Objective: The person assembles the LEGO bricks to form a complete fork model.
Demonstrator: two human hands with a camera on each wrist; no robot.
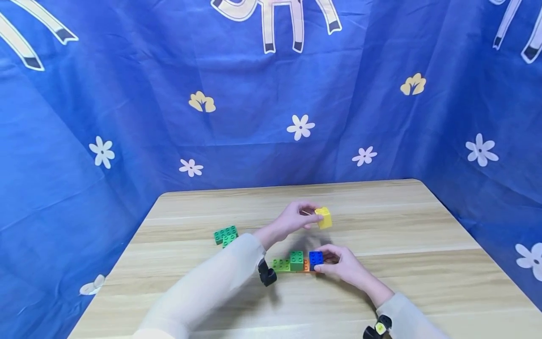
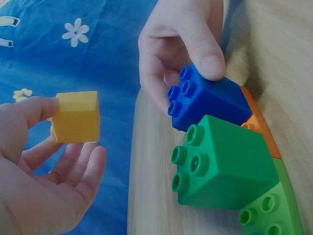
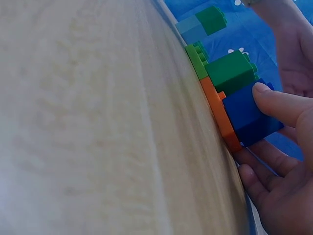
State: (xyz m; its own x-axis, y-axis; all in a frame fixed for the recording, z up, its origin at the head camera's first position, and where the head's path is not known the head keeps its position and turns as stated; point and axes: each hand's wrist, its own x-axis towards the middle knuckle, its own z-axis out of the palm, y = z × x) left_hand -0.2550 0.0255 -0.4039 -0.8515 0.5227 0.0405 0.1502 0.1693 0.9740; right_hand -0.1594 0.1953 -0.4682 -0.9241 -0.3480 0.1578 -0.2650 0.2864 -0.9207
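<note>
Above the table, my left hand point(image 1: 295, 217) pinches a yellow toy brick point(image 1: 324, 219) between thumb and fingers; the left wrist view shows the yellow brick point(image 2: 76, 117) raised clear of the other bricks. My right hand point(image 1: 345, 267) grips a blue brick point(image 1: 315, 260), thumb on one side. In the right wrist view the blue brick point(image 3: 249, 115) sits on an orange flat brick point(image 3: 219, 112) at the right end of a low row. A green brick point(image 2: 234, 169) stands beside the blue one, where the orange piece meets a light green flat brick point(image 1: 280, 264).
Left of the row, partly behind my left sleeve point(image 1: 211, 282), lie green bricks point(image 1: 225, 234). A light blue brick point(image 3: 191, 29) shows beside a green one in the right wrist view. A blue patterned curtain point(image 1: 254, 117) surrounds the wooden table point(image 1: 381, 212).
</note>
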